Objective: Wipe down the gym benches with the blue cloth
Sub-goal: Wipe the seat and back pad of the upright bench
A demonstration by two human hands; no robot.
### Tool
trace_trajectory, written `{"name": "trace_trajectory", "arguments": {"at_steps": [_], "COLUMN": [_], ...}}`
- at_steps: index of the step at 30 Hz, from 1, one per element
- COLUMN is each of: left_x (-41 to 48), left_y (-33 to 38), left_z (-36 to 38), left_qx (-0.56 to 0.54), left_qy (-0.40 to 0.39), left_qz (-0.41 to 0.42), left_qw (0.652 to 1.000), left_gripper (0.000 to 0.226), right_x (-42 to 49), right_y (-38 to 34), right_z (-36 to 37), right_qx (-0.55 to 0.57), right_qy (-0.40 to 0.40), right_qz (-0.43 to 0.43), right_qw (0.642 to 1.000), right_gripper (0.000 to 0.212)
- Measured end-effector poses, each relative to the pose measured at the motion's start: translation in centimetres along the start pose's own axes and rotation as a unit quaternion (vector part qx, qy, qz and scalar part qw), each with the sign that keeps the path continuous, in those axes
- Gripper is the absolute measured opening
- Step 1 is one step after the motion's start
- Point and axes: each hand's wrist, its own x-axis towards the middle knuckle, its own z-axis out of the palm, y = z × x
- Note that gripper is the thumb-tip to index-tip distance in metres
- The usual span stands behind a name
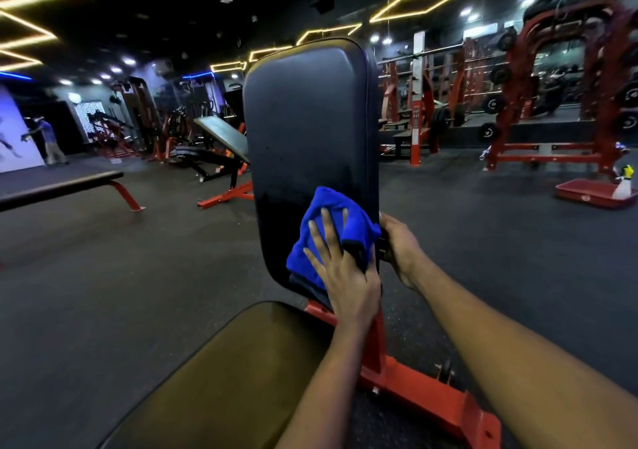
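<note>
Flat-fingered left hand (341, 269) presses blue cloth (328, 207) on black padded backrest (307, 120) (right hand (400, 248) grips its edge). A red tray (583, 191) with white spray bottle (624, 186) sits well apart.

The upright backrest pad (310, 131) is smooth black upholstery with a faint sheen. The blue cloth (331, 220) looks soft and fuzzy; the bench frame (424, 393) is orange-painted metal.

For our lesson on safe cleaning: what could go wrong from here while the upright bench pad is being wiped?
The left hand presses the bunched blue cloth with flat fingers, not gripping it; it may slip and drop. The right hand curls round the edge of the backrest pad; if the pad shifts, that hand might be pinched.
</note>
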Motion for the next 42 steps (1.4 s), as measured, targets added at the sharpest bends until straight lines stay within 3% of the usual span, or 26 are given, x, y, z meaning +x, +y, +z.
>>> {"name": "trace_trajectory", "arguments": {"at_steps": [4, 8, 13, 19, 24, 27, 31, 33, 37, 42], "left_x": [4.2, 9.2, 3.9, 4.1, 10.6, 9.0, 4.5, 5.0, 9.3, 12.8], "left_y": [2.4, 4.0, 0.7, 0.7, 2.8, 1.7, -1.2, -2.5, -3.8, -3.8], "left_z": [-0.2, 0.0, -0.2, -0.4, -0.3, -0.1, -0.7, -1.0, -0.9, -0.4], "left_qx": [-0.037, -0.022, -0.009, -0.009, 0.022, 0.004, -0.035, -0.054, -0.066, -0.101], "left_qy": [0.022, 0.051, 0.013, -0.007, 0.013, 0.022, -0.011, -0.021, 0.005, 0.098], "left_qz": [-0.058, -0.028, 0.031, 0.04, 0.063, 0.079, 0.087, 0.089, 0.012, -0.189], "left_qw": [0.997, 0.998, 0.999, 0.999, 0.998, 0.997, 0.996, 0.994, 0.998, 0.972], "left_gripper": [0.096, 0.071, 0.09, 0.088, 0.062, 0.065, 0.087, 0.076, 0.072, 0.077], "right_x": [0.0, 0.5, 1.5, 1.5, 1.5, 1.6, 1.4, 1.0, 0.7, 0.4], "right_y": [0.1, 0.3, 0.2, 0.2, 0.1, 0.0, 0.0, -0.4, 0.2, 0.4], "right_z": [0.0, -0.4, 0.2, -0.1, -0.5, 0.3, 1.7, 2.7, 4.6, 4.4], "right_qx": [-0.004, -0.023, -0.003, -0.013, -0.032, -0.027, -0.014, -0.006, -0.038, -0.085], "right_qy": [0.002, -0.006, 0.046, 0.017, 0.012, 0.051, 0.116, 0.159, 0.217, 0.261], "right_qz": [-0.001, -0.015, -0.007, -0.011, -0.019, -0.038, -0.135, -0.139, -0.167, -0.205], "right_qw": [1.0, 1.0, 0.999, 1.0, 0.999, 0.998, 0.984, 0.977, 0.961, 0.94], "right_gripper": [0.032, 0.038, 0.03, 0.029, 0.034, 0.036, 0.036, 0.04, 0.075, 0.047]}}
